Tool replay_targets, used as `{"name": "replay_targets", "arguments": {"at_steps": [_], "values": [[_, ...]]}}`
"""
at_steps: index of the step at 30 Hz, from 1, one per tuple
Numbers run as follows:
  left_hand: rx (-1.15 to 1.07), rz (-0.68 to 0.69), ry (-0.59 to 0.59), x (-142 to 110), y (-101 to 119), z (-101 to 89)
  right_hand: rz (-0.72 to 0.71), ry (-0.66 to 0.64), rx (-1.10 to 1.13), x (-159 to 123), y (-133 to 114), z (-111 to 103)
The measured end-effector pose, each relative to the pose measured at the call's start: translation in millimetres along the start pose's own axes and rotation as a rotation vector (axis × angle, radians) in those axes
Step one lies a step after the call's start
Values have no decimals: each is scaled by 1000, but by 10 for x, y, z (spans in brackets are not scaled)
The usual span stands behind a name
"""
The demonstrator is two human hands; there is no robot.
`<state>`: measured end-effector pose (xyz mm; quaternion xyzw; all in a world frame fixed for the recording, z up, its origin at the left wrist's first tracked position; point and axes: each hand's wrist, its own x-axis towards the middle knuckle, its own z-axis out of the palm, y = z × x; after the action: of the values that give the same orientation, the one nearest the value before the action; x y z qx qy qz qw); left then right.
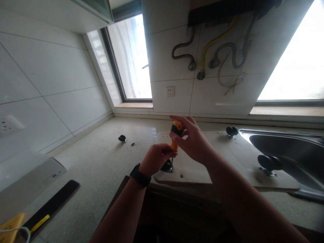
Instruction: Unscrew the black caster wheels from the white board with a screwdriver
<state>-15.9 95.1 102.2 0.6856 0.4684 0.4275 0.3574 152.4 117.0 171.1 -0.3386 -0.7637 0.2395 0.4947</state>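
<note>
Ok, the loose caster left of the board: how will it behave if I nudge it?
The caster probably won't roll: its black wheels appear to be up, with the plate underneath. It may tip or swivel, since the wheels look bulky over that small plate. It looks hard, so it should keep its shape when pinched.

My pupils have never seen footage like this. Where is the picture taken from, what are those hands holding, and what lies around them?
No machine here: a camera worn on a person's head looks forward and down. The bare right hand grips an orange-and-black screwdriver, while the left hand has its fingers at the tool's lower end. Beneath is a black caster on a pale board. The board lies on the counter, partly overlapping a sink. Two other casters stand on its right side; another, loose one lies on the counter.
</note>
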Motion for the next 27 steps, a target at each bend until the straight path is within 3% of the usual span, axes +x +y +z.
{"name": "replay_targets", "arguments": {"at_steps": [9, 13, 15, 19, 23, 27], "values": [[24, -1, 146, 45, -81, 65, 67, 6, 148, -21, 36, 19], [47, -6, 161, 62, -113, 76, 26, -19, -72, -34, -3, 11], [34, -9, 149, 68, -125, 74, 44, -25, -130, -29, -35, 7], [15, 57, 134, 73, -142, 48, 122, -27, -2, -15, -73, 12], [-50, 130, -28, 38, -114, 4, 129, -37, 171, -6, -19, 34], [-61, 78, -108, -13, -53, -13, 106, -15, 285, 9, 55, 63]]}}
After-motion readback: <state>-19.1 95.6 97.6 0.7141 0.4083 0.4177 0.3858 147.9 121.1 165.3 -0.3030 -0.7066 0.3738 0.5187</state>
